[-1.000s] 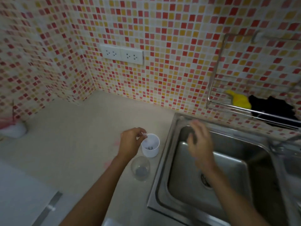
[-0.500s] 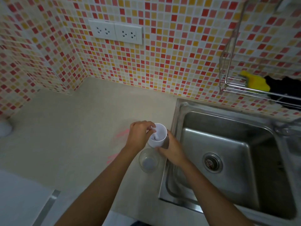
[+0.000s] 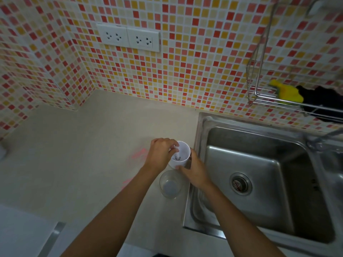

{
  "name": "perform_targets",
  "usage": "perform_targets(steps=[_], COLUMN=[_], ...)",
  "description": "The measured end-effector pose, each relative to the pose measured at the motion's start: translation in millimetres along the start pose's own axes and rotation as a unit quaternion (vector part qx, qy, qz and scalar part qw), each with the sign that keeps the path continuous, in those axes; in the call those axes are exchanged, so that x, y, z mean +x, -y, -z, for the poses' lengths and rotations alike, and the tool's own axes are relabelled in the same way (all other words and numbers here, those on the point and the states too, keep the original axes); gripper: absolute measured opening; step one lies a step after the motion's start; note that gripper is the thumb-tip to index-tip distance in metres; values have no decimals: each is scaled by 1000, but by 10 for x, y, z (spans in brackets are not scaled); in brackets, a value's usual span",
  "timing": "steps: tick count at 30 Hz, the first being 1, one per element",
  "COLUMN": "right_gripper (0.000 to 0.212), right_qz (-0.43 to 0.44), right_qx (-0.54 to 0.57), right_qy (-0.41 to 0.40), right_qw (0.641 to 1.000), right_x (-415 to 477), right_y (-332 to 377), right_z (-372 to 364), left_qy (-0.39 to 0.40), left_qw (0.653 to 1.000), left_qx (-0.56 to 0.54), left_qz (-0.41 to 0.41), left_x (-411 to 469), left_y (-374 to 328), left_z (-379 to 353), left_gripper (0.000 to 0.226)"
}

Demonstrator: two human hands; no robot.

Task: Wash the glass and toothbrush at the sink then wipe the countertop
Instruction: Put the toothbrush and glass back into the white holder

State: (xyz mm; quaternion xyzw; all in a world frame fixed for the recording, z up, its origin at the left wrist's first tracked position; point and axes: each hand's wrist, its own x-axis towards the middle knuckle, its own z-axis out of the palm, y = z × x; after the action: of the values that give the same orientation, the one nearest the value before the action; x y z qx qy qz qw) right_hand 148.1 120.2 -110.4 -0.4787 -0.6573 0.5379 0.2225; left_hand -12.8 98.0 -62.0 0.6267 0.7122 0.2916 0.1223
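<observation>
Here, the left hand's fingertips (image 3: 173, 149) are bunched tight, pinching the top of a slim white toothbrush (image 3: 177, 156). The brush stands inside a small white plastic cup (image 3: 183, 154); its head is too small to make out. The left hand (image 3: 159, 154) sits at the cup's nine o'clock, knuckles up. The right hand (image 3: 194, 173) curls round the cup from its four o'clock side, thumb against the lower wall. The cup tips toward the viewer, so its inside shows.

At the cup's six o'clock a clear round drinking glass (image 3: 170, 186) stands upright on the pale beige countertop (image 3: 83, 154), just under the right thumb. I cannot tell whether the glass and cup touch. Faint pink smears (image 3: 138, 153) mark the counter at the left hand's nine o'clock, with another streak nearer the forearm.

At three o'clock from the hands lies the stainless steel sink (image 3: 201, 130), with its round drain (image 3: 240, 183) in the basin floor. Up at two o'clock a chrome wire rack (image 3: 258, 97) hangs on the red, orange and cream mosaic tile wall (image 3: 194, 71). It holds a yellow sponge (image 3: 286, 92) and a black cloth (image 3: 319, 101) side by side. At eleven o'clock, high on the tiles, sits a white double socket plate (image 3: 128, 37).
</observation>
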Motion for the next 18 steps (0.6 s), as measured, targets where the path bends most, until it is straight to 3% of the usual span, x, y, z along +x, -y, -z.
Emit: perform_targets(steps=[3, 9, 11, 15, 18], right_gripper=[73, 91, 89, 83, 88], right_qz=[10, 10, 10, 37, 51], right_qx=[-5, -2, -3, -49, -154], right_qy=[2, 5, -3, -29, -9], right_qw=[1000, 1000, 1000, 998, 987], right_x=[14, 88, 76, -133, -353], right_y=[31, 85, 63, 88, 87], right_z=[-10, 34, 100, 361, 573], left_qy=[14, 80, 75, -22, 46], left_qw=[1000, 996, 997, 984, 978], left_qx=[4, 39, -10, -141, -165], left_qz=[2, 11, 20, 102, 123], left_x=[-12, 86, -41, -655, -1123], left_y=[-33, -101, -67, 105, 240], left_z=[-72, -68, -32, 103, 117], left_gripper=[14, 26, 39, 76, 79])
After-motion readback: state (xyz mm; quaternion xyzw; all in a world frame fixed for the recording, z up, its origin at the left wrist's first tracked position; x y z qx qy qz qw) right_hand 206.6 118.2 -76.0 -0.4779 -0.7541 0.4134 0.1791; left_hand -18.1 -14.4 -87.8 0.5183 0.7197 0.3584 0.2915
